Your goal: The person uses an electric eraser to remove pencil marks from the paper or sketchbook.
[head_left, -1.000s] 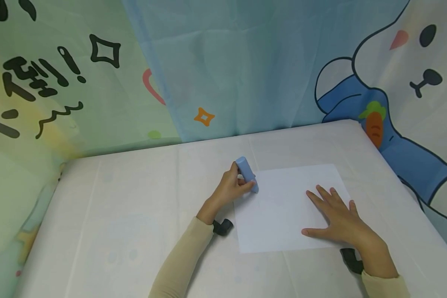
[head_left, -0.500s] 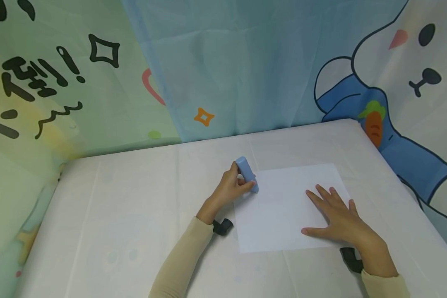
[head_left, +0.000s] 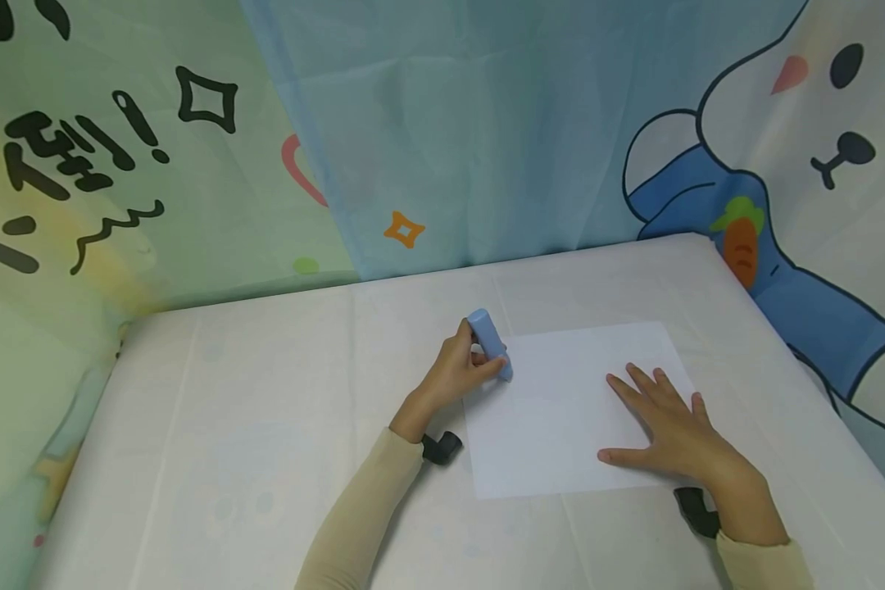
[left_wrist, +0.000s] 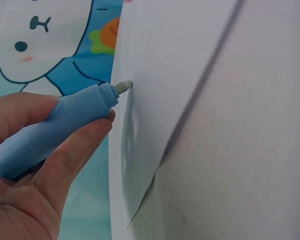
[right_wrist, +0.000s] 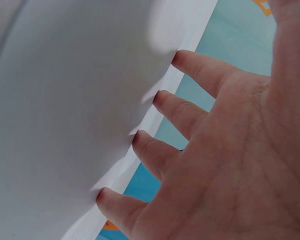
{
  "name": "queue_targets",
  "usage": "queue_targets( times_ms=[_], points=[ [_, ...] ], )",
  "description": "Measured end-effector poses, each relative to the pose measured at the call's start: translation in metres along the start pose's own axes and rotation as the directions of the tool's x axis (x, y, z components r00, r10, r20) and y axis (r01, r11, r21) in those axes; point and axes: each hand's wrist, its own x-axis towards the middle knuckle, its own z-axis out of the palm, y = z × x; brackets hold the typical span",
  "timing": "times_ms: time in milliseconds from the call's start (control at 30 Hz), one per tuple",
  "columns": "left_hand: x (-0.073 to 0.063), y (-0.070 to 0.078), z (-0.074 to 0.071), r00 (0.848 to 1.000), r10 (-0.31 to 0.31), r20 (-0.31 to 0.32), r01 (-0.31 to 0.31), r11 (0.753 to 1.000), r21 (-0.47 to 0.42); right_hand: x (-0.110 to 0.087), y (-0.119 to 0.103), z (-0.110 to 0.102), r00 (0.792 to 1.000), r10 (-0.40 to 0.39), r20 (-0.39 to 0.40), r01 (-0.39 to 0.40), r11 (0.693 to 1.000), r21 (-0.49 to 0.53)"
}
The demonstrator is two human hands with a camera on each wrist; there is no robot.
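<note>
My left hand (head_left: 453,373) grips a thick light-blue electric eraser (head_left: 489,344) between thumb and fingers. It is held tilted over the left edge of a blank white sheet of paper (head_left: 553,418). In the left wrist view, the eraser's body (left_wrist: 65,127) narrows through a stepped collar to a short pale tip (left_wrist: 123,86), which meets the paper. The paper's near edge curls up slightly there. My right hand (head_left: 667,430) lies spread over the right part of the sheet. In the right wrist view its fingertips (right_wrist: 162,97) press on the paper's surface (right_wrist: 65,115).
The sheet lies on a table with a white cover (head_left: 265,410). Behind it hangs a printed cloth (head_left: 487,139) with a bear-like figure, a carrot and lettering. A black wrist camera (head_left: 442,448) sits at the left wrist, another black camera (head_left: 696,512) at the right.
</note>
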Motion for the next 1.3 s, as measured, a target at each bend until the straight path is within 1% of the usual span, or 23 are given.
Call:
queue_targets(
  times_ms=[333,633,767,1067,1300],
  points=[
    [-0.0005,0.0005,-0.0002,1.000,-0.001,-0.003,0.001,1.000,0.012,-0.0003,-0.0005,0.0004,1.000,0.007,-0.003,-0.007,1.000,-0.003],
    [-0.0009,0.0001,0.0002,1.000,0.016,0.009,-0.016,1.000,0.017,0.0003,-0.0002,0.0010,1.000,0.014,0.000,-0.014,1.000,-0.004],
    [-0.0009,0.0002,-0.0002,1.000,0.013,0.013,-0.013,1.000,0.017,0.0004,0.0005,0.0013,1.000,0.019,0.003,-0.019,1.000,-0.004],
    [-0.0015,-0.0006,-0.0001,1.000,0.019,0.020,-0.019,1.000,0.014,-0.0006,0.0006,0.0005,1.000,0.009,0.011,-0.009,1.000,0.010],
    [-0.0014,0.0007,-0.0019,1.000,-0.007,0.030,0.007,1.000,0.001,-0.0009,-0.0015,-0.0008,1.000,0.008,0.008,-0.008,1.000,0.004]
  ],
)
